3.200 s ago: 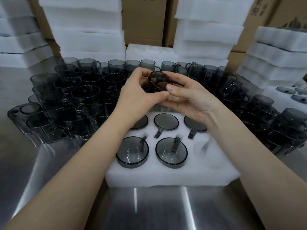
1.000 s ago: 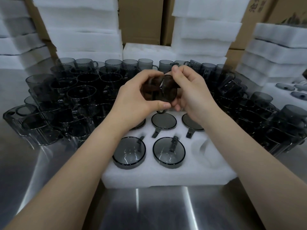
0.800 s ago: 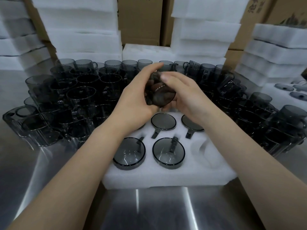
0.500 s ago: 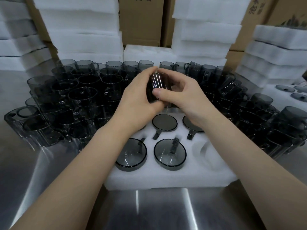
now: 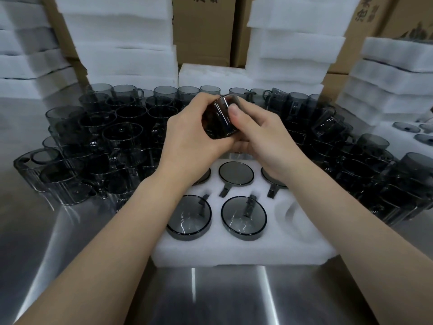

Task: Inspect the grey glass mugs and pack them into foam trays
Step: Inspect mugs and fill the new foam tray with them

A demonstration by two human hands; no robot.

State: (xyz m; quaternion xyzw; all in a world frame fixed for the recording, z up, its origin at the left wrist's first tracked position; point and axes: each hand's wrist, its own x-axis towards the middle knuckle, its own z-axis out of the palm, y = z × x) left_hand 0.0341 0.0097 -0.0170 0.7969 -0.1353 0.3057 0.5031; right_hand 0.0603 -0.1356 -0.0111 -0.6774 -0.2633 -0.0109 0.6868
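Both hands hold one grey mug (image 5: 220, 120) in the air above the far edge of the tray (image 5: 246, 252). The left hand (image 5: 189, 137) curls its fingers round the mug's left side. The right hand (image 5: 264, 141) grips the right side, with its thumb (image 5: 234, 112) pressed on the glass wall. The mug is tilted between the palms, and its handle cannot be made out.

Five packed mugs (image 5: 236, 172) sit in the tray: three in the far row, the outer two partly hidden under the wrists, and two in the near row, side by side at the left and middle. Just right of these lies a bare foam slot (image 5: 290, 212).

The tray rests on a steel desk (image 5: 70, 254). Many loose mugs (image 5: 121, 137) crowd the desk to the left, behind and to the right of the tray, most upright and some tipped over or stacked. Behind them rise foam stacks (image 5: 121, 43) and cardboard boxes (image 5: 203, 26). At the far right edge, a second tray (image 5: 384, 130) shows a few round grey glass shapes in its top.
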